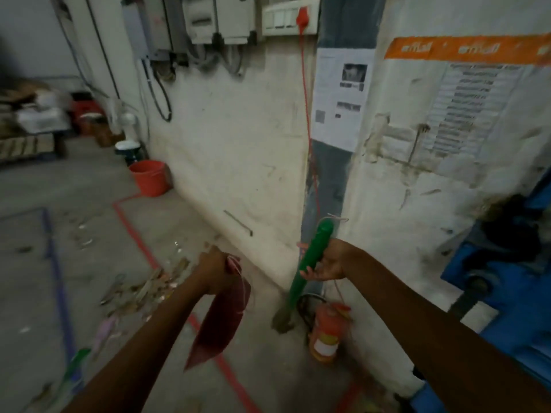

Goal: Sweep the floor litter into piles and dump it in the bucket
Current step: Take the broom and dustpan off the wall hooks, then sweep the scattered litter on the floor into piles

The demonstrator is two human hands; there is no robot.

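Green broom [313,257] is standing near-upright at the wall [238,129] corner, bristles down. The right hand [328,263] is curling loosely round its handle, probably just steadying it. The left hand [213,265] is gripping a red dustpan [222,317] by its top, and the pan is hanging down, likely ready for scooping. Litter [149,287] is lying piled just beside it. The orange bucket [150,177] is sitting well apart by the wall.

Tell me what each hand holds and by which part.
Left hand grips the red dustpan by its top end; right hand holds the green broom handle around its middle.
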